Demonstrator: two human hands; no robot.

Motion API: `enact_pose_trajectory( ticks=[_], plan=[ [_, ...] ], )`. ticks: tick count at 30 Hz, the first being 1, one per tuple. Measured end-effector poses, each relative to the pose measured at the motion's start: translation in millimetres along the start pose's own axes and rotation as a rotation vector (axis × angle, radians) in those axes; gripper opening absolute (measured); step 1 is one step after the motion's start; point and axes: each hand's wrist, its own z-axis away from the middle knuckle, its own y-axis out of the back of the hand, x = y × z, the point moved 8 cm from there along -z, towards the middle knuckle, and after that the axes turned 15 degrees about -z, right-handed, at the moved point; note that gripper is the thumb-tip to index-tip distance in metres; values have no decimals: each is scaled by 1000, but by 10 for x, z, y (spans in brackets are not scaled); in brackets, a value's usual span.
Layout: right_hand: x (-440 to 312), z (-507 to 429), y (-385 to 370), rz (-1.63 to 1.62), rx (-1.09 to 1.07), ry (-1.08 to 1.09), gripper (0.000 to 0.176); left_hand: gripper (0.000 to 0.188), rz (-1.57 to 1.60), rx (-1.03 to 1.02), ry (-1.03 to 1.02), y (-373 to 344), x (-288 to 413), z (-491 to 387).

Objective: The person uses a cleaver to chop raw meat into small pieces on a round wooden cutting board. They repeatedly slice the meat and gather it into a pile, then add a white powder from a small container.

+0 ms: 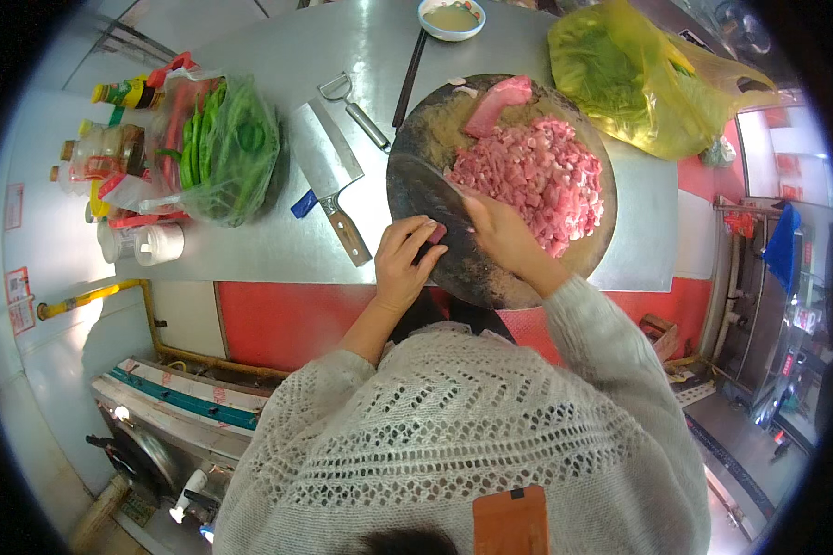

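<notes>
A round chopping board (pixel 586 260) lies at the front of the metal table. My right hand (pixel 503 232) grips a knife with a broad dark blade (pixel 423 184), its handle hidden in the fingers. At the board's left side, my left hand (pixel 406 260) pinches a small dark red piece of meat (pixel 437 234) close to the blade. Chopped pink meat (pixel 534 173) is heaped on the right part of the board, with a longer uncut strip of meat (pixel 498 104) behind it. Left of the board lie a cleaver (pixel 327 156) with a wooden handle and a peeler (pixel 366 125).
Dark chopsticks (pixel 409 80) lie behind the board, near a bowl of pale liquid (pixel 451 17). Green peppers in a clear plastic bag (pixel 239 152) stand at left beside seasoning bottles (pixel 107 149). At back right is a yellow plastic bag of greens (pixel 618 76). A blue object (pixel 304 205) touches the cleaver.
</notes>
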Motion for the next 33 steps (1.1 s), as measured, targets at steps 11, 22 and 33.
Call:
enact_pose_trajectory(
  ticks=[11, 22, 33],
  plan=[
    [-191, 1052, 107, 289, -57, -192, 32, 23, -37, 7, -120, -104, 18, 73],
    [-180, 651, -138, 258, -137, -188, 35, 22, -9, 8, -4, -93, -4, 50],
    [-128, 313, -409, 293, -191, -13, 33, 13, 21, 61, -4, -41, -23, 63]
  ],
)
